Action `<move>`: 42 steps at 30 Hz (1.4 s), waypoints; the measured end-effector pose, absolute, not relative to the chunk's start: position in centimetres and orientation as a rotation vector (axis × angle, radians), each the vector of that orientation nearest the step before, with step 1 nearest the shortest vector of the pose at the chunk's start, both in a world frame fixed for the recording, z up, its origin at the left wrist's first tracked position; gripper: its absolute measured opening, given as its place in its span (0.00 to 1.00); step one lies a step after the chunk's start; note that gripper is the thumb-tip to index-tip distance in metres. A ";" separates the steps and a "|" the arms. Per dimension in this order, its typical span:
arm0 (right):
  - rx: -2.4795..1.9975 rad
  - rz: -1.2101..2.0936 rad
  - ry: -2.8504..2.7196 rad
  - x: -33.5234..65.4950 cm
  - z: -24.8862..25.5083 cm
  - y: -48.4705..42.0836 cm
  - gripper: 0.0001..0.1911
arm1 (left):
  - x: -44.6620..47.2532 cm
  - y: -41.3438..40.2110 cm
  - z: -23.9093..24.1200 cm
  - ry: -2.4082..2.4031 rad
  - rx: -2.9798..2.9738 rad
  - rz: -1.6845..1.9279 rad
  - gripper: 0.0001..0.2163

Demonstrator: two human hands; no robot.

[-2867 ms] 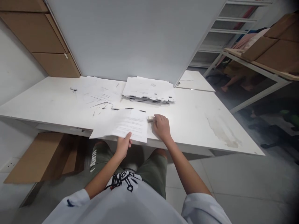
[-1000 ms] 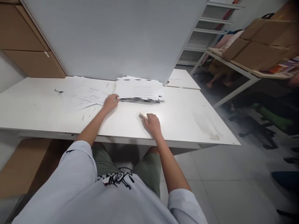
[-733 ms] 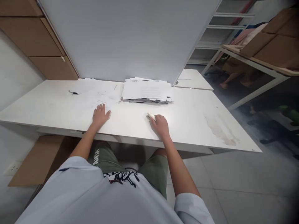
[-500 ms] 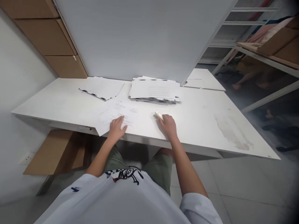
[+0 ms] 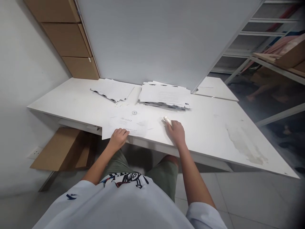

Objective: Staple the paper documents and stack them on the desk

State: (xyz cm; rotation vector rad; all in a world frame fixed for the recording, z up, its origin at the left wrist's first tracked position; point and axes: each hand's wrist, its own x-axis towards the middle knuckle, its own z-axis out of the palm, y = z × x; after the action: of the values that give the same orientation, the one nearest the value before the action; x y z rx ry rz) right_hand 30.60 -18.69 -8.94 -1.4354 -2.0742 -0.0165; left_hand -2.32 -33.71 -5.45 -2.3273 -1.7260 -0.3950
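I sit at a white table (image 5: 209, 127). My left hand (image 5: 118, 138) rests on the near edge of a printed sheet of paper (image 5: 127, 124), fingers curled over it, at the table's front edge. My right hand (image 5: 176, 132) lies closed over a small pale stapler (image 5: 166, 120), whose tip pokes out beyond my fingers. A thick stack of printed papers (image 5: 164, 95) lies behind the stapler. A thinner, fanned pile of papers (image 5: 113, 90) lies to the back left.
A grey partition panel (image 5: 154, 41) stands along the table's back edge. Brown cardboard boxes (image 5: 64, 31) are stacked at the back left, and a flattened cardboard box (image 5: 60, 149) lies under the table. A metal shelf frame (image 5: 269, 60) stands to the right.
My left hand put a stapled sheet on the thick stack, reached to the left pile and slid a new sheet to the front edge. My right hand stayed on the stapler.
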 end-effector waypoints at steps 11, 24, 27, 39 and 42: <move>-1.519 0.014 -2.091 30.3 -8.2 -18.9 0.16 | -0.5 -33.4 -4.7 -1.904 -2.017 -0.564 0.17; -1.480 0.034 -2.051 30.7 -8.6 -18.8 0.16 | 1.8 -29.8 -3.8 -2.139 -2.044 -0.162 0.23; -1.492 0.040 -2.064 30.7 -8.5 -18.7 0.16 | 1.7 -29.5 -4.2 -2.115 -2.076 -0.285 0.22; -1.479 0.065 -2.079 31.0 -8.4 -18.7 0.17 | -0.7 -31.8 -5.5 -1.477 -2.792 -0.185 0.34; -1.486 0.078 -2.086 31.1 -8.3 -18.7 0.17 | -1.6 -32.4 -4.9 -1.602 -2.698 -0.180 0.35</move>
State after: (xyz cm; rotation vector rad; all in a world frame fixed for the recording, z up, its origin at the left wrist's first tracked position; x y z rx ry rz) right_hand 31.06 -18.69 -8.31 -1.4863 -2.0860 0.0782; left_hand -1.62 -32.44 -4.88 -2.6980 -1.6021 -0.1796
